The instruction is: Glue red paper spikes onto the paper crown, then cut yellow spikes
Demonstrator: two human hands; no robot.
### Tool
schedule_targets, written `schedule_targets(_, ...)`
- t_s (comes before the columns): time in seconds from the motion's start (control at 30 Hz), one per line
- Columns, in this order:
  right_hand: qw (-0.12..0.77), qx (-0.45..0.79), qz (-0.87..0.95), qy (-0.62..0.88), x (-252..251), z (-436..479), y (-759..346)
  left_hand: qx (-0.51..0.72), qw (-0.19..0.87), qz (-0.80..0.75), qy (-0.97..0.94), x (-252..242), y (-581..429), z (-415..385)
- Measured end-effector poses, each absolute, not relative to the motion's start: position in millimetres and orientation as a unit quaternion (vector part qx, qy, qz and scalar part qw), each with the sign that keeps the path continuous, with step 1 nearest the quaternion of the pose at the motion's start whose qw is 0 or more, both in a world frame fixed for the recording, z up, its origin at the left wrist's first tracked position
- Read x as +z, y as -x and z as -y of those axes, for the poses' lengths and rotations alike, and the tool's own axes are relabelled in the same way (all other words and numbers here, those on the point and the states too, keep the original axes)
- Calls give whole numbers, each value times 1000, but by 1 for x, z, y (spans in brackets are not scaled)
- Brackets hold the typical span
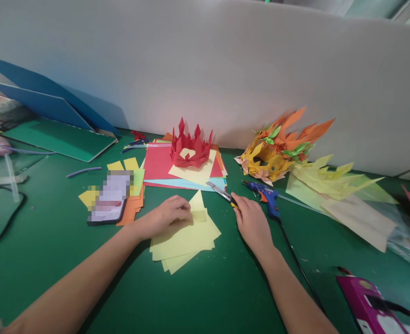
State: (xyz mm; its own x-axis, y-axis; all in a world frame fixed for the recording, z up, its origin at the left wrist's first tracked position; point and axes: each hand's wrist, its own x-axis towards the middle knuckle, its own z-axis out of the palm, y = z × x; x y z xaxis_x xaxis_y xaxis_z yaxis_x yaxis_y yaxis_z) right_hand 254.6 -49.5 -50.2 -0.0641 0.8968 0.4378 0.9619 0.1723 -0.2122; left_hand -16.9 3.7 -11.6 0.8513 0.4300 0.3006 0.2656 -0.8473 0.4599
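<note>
Right grip (254, 223) on knife (220, 191), glue gun (269, 200) beside

Desk (233, 301): paper crown (190, 155) set on paper pile (158, 160) near back edge, centre. Loose sheets (182, 246) laid before it; utility knife (221, 192) held between them and glue gun (270, 202). Second paper crown (278, 164) placed behind gun. Smartphone (112, 199) laid left. Boards (62, 137) placed toward back left corner.

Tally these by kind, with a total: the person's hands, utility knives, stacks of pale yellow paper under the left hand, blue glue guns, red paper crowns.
Hands: 2 (left hand, right hand)
Utility knife: 1, in the right hand
Pale yellow paper stack: 1
Blue glue gun: 1
Red paper crown: 1
Total: 6
</note>
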Motion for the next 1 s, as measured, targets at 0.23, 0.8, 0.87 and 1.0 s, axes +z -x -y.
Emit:
schedule_targets(0.23, 267, -62, 750, 602, -41, 56, -257, 205, 189, -183, -943, -9, 16, -3)
schedule_targets(0.8, 227, 52, 822, 520, -31, 60, -250, 162, 148, -203, -954, -20, 16, -9)
schedule_targets(0.87, 223, 50, 826, 516, -32, 60, -251, 160, 148, -204, -954, -19, 15, -10)
schedule_targets(1.0, 211, 34, 835, 507, -32, 59, -252, 164, 161, -205, -951, -17, 16, -9)
